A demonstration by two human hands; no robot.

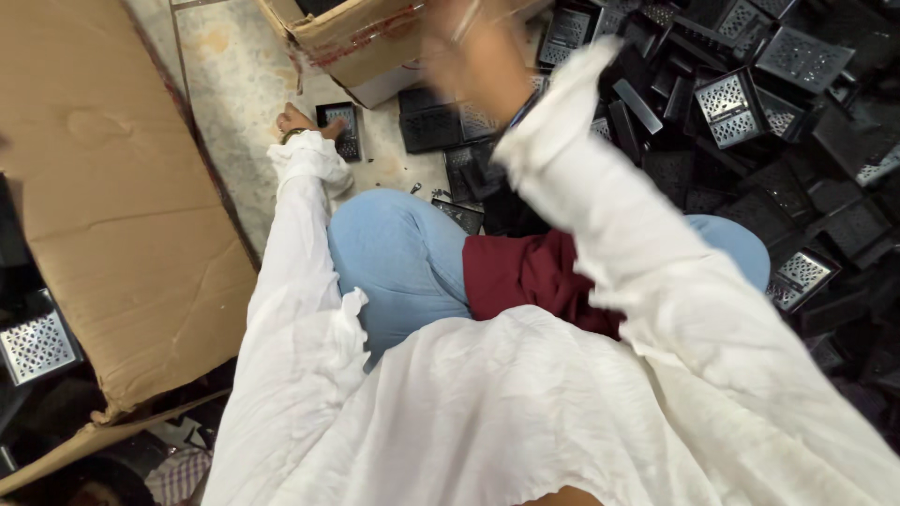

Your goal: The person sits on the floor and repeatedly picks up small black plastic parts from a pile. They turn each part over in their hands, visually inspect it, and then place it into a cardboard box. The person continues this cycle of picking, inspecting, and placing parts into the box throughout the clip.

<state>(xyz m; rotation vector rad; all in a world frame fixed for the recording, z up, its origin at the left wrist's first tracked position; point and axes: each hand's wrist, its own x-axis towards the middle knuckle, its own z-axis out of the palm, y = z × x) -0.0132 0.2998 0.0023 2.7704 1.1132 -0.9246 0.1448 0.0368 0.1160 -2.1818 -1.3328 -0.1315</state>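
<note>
- The left hand (305,123) reaches far out to the floor (234,84) and lies on a small black part (341,126) with a pale perforated face; the fingers look closed on its near edge, though the grip is partly hidden.
- That part lies on the floor just near the corner of the box (347,42), left of the big heap.
- The right hand (469,42) is raised at the far middle, in front of the box; it is blurred, so I cannot tell whether it is open or closed, nor whether it holds anything.
- The box is brown cardboard, open, with red marks on its side and a white lower corner.
- A heap of black parts (750,122), many with silver perforated faces, fills the far right and runs down the right side.
- A large flat cardboard sheet (103,187) covers the left side, plain brown and creased.
- One more silver-faced part (36,345) lies at the left edge, near the sheet.
- Both sleeves are white; blue jeans (398,262) and a dark red cloth (534,272) show at the lap.
</note>
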